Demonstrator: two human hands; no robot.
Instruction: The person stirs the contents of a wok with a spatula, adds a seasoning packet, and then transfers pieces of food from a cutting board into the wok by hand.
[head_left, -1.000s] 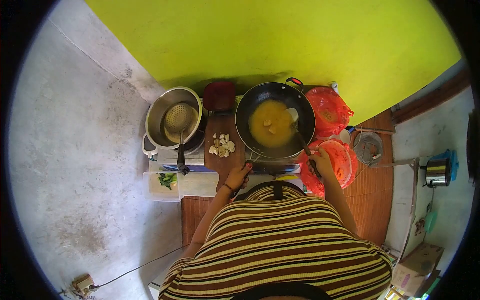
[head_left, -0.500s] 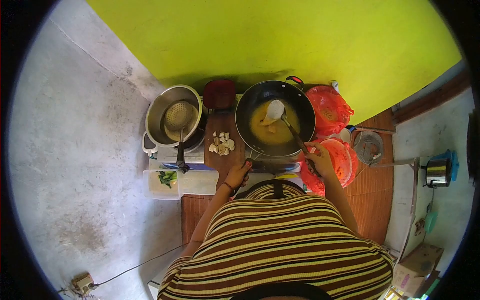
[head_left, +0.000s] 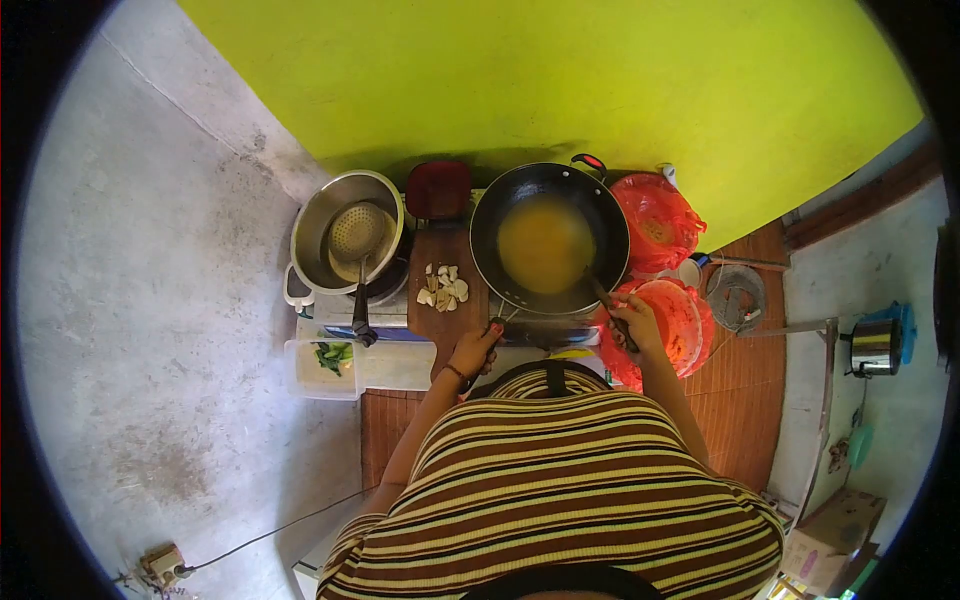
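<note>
My left hand (head_left: 474,351) is wrapped round the near handle of a black wok (head_left: 486,262). Yellow liquid (head_left: 545,240) covers the wok's bottom. In my right hand (head_left: 633,322) is the dark handle of a ladle (head_left: 603,292); its head is hidden in the liquid at the wok's near right side. Pale chopped pieces (head_left: 443,288) lie on a brown cutting board (head_left: 432,322) just left of the wok.
Further left stands a steel pot (head_left: 312,215) holding a skimmer (head_left: 358,232). A plastic box (head_left: 322,385) with green leaves is below it. Red bags line two containers (head_left: 650,205) (head_left: 690,325) at the right. A dark red container (head_left: 438,190) stands behind the board.
The ladle's head has gone down from above the liquid into it, out of sight. The liquid looks blurred, and the pieces seen in it before no longer show. My left hand keeps its hold.
</note>
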